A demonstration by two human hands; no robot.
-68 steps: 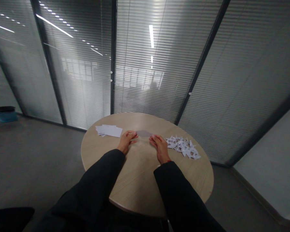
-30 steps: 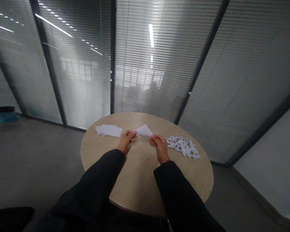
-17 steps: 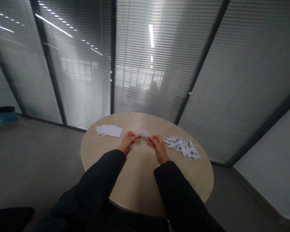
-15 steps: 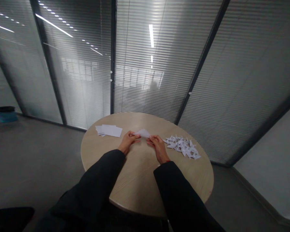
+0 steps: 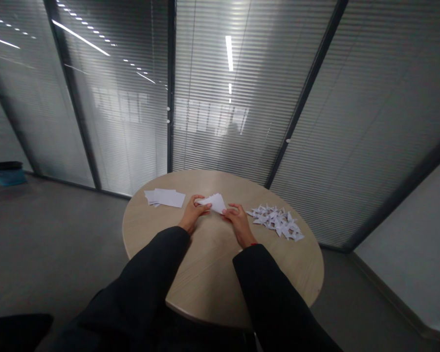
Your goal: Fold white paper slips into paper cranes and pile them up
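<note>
Between my two hands, above the middle of the round wooden table (image 5: pixel 205 259), is a folded piece of white paper (image 5: pixel 215 202). My left hand (image 5: pixel 194 212) pinches its left side, thumb on top. My right hand (image 5: pixel 239 220) grips the lower right corner between thumb and fingertips. Several flat white paper sheets (image 5: pixel 170 198) lie in a loose stack left of my left hand. To the right of my right hand spreads a pile of small pointed folded paper pieces (image 5: pixel 278 222); they look like paper cranes, though they are too small to be sure.
Glass partitions with blinds (image 5: pixel 220 146) rise just behind the table. A blue bin with a black liner (image 5: pixel 6 173) stands on the floor at the far left. A white wall (image 5: pixel 418 254) is on the right.
The folded paper has turned, so more of its flat face shows now. My right fingers have shifted to its lower right corner; my left hand stays nearly in place.
</note>
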